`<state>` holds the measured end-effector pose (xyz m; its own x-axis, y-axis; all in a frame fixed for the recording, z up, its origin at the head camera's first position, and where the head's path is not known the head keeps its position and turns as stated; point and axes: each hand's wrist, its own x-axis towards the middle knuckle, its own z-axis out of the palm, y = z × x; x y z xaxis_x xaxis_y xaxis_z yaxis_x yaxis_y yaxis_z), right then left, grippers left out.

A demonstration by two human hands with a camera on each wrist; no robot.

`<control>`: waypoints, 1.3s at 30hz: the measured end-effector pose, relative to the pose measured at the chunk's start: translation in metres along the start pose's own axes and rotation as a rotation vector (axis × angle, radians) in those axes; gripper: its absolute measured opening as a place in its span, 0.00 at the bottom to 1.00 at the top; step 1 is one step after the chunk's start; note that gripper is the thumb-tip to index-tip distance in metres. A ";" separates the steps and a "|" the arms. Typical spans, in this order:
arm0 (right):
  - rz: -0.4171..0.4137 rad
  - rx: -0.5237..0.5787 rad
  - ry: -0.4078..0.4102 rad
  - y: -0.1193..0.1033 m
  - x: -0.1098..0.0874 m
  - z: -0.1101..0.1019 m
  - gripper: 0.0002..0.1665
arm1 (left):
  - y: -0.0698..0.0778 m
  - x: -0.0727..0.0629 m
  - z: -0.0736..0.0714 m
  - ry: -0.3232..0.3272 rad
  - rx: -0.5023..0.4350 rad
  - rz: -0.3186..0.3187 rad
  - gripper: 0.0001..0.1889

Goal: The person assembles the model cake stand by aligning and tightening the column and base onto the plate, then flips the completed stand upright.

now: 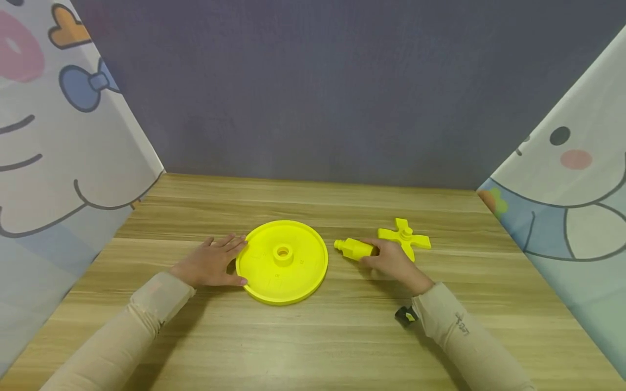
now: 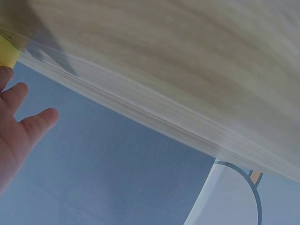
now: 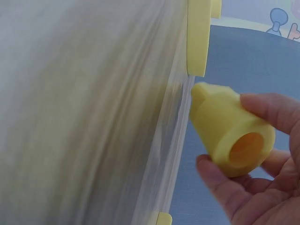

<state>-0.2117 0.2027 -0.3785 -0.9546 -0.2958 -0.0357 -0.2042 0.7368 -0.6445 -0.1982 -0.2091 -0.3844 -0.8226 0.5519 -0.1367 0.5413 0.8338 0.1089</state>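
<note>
A round yellow plate-like disc [image 1: 259,277] with a raised rim and a hollow hub at its centre lies on the table. My left hand [image 1: 215,263] rests at its left rim, fingers spread and thumb at the near edge. To the right of the disc, my right hand [image 1: 391,260] grips a yellow bottle-shaped piece [image 1: 356,249], its narrow neck pointing left toward the disc. In the right wrist view, fingers and thumb wrap the wide end of this piece [image 3: 220,122], which has a round hole in it. Just behind the right hand lies a yellow cross-shaped piece [image 1: 406,234] with a knob at its middle.
The wood-grain table [image 1: 303,347] runs back to a dark grey panel [image 1: 313,98]. Cartoon-printed white sheets [image 1: 44,163] close off the left and right sides. A small black object [image 1: 406,316] sits at the right wrist.
</note>
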 end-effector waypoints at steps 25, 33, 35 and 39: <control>-0.136 0.108 0.070 -0.029 0.012 0.014 0.29 | -0.002 0.001 0.006 -0.017 0.019 -0.004 0.51; -0.212 0.108 0.041 -0.040 0.019 0.021 0.29 | 0.000 0.001 0.004 -0.017 0.022 0.001 0.50; -0.233 0.090 0.040 -0.042 0.020 0.023 0.29 | 0.000 0.001 0.003 -0.018 0.023 0.001 0.50; -0.265 0.081 0.043 -0.047 0.024 0.027 0.28 | -0.001 0.001 0.003 -0.020 0.026 -0.001 0.50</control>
<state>-0.2192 0.1450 -0.3698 -0.8791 -0.4439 0.1736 -0.4313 0.5858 -0.6862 -0.1990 -0.2098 -0.3872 -0.8198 0.5508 -0.1567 0.5447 0.8345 0.0832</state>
